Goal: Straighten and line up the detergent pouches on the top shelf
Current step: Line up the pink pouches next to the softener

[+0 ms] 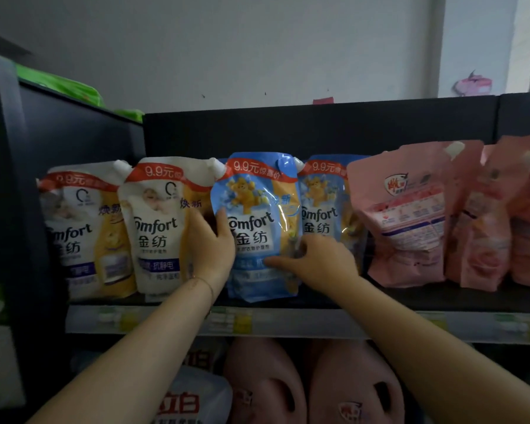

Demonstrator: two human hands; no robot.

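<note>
A blue Comfort pouch (257, 209) stands upright at the middle of the top shelf (288, 322). My left hand (210, 243) grips its left edge, thumb on the front. My right hand (318, 258) holds its lower right side, fingers curled round the edge and thumb across the front. Two white Comfort pouches (156, 228) (80, 234) stand to its left. A second blue pouch (328, 203) stands just behind on the right. Pink pouches (410, 215) (484, 224) lean unevenly further right.
A black back panel (288, 130) and a black side wall (19, 179) close in the shelf. Price labels run along the shelf's front rail. Pink jugs (263, 384) and a white bag (193, 399) sit on the shelf below. Green packs (62, 84) lie on top at left.
</note>
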